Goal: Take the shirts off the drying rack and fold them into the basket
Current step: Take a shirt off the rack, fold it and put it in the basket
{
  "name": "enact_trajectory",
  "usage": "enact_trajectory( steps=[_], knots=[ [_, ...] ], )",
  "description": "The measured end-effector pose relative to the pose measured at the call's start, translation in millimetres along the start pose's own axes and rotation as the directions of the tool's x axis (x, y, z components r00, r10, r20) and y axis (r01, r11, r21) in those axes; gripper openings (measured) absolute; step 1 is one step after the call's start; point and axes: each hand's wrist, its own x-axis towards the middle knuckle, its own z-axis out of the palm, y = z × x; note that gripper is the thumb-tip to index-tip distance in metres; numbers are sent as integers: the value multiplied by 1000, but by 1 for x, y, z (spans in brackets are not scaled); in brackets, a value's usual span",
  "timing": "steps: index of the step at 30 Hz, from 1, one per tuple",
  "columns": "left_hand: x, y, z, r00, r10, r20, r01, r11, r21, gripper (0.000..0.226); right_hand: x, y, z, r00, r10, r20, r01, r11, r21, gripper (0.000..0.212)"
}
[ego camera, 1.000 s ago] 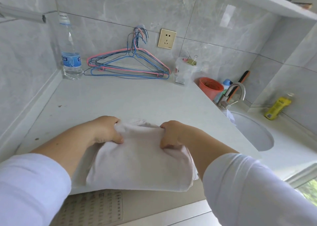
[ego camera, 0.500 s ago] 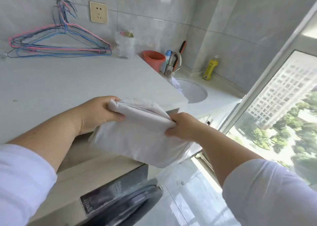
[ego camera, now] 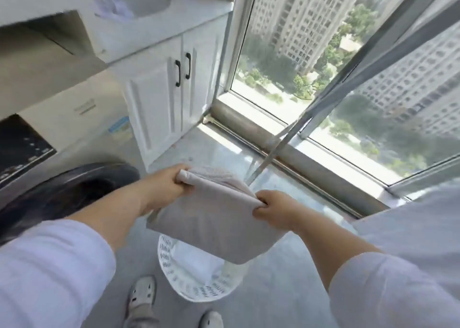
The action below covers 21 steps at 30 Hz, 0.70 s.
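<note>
Holding the folded shirt (ego camera: 214, 218) by its top edge, you have it hanging in the air directly above the white basket (ego camera: 199, 290) on the floor. Your left hand (ego camera: 164, 185) pinches the upper left corner, fingers curled shut over the fabric, and your right hand (ego camera: 273, 209) does the same at the upper right corner, knuckles closed around a bunched fold. The shirt droops between them as a thick, squared bundle, so the folding of this one looks finished; its lower edge overlaps the basket's rim in view, though you cannot tell how high it hangs above it.

Inside the basket, pale cloth (ego camera: 196, 260) already lies against the perforated wall, which suggests at least one earlier piece is in, though how many you cannot tell. What is left for this shirt is only to lower it flat onto that cloth and let go with both hands together, so the fold does not spring open.

A slanted metal pole (ego camera: 271, 153) beside the window (ego camera: 348, 78) may belong to the drying rack, but no hanging shirts show here, so how many remain is not something you can judge. Your shoes (ego camera: 143, 294) stand just beside the basket; the washing machine door (ego camera: 72, 188) is to your left.
</note>
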Motion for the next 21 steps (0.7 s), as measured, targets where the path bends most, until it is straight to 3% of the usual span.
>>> enact_trajectory(
  steps=[8,15,21],
  knots=[
    [74,-132,98,971,-226,73,212,963,167,33,48,78,153,973,204,109,-224,949,224,13],
    [146,-253,141,923,-382,41,358,894,268,42,140,112,267,945,267,190,-317,892,321,16],
    [192,-340,168,879,-473,65,427,839,338,41,215,140,360,914,291,282,-376,869,323,35]
  ],
)
